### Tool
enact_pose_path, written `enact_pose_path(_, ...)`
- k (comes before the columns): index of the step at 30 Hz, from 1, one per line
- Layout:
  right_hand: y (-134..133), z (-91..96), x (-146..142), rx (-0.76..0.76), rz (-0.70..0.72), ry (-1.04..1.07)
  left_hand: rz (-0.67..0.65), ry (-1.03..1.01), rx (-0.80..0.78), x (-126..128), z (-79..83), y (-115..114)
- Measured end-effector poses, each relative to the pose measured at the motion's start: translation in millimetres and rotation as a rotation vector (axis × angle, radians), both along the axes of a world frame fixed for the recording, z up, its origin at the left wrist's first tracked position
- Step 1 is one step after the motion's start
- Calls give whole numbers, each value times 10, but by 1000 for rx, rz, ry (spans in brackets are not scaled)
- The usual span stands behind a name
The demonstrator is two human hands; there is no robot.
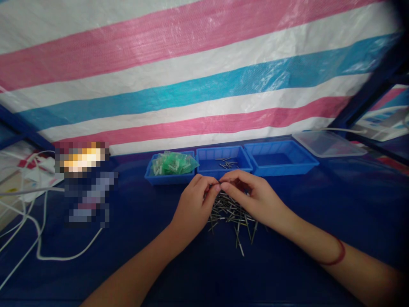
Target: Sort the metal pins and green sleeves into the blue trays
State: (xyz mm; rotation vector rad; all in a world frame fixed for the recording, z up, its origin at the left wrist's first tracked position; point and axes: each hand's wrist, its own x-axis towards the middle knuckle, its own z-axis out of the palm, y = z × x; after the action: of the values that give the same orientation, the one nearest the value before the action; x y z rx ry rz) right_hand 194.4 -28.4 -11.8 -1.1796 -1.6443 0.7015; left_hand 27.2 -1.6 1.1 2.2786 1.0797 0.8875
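Note:
My left hand [196, 200] and my right hand [252, 194] meet at the fingertips, both closed in a pinch. A small dark bit shows between the fingertips; the fingers hide most of it, so I cannot make out what it is. Right below and between the hands, a loose pile of thin metal rods [228, 207] lies on the dark blue tabletop [198, 273]. Some rods have pale ends, and a few stick out toward me. Just beyond my fingers, a blue bin [204, 164] holds several similar rods [227, 163].
Left of that bin, another blue bin [153, 181] contains green and clear plastic packets [175, 163]. A third blue bin [284, 168] stands on the right, near a clear plastic lid [329, 144]. White cables [60, 258] loop across the left side. A striped sheet [191, 98] hangs behind.

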Motion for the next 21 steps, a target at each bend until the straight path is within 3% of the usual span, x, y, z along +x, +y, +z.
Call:
enact_pose_path(8, -14, 21, 19, 30, 4, 66, -85, -36, -14, -1, -4, -7)
enact_pose_path(21, -3, 43, 36, 38, 25, 72, -82, -69, -23, 0, -33, 22)
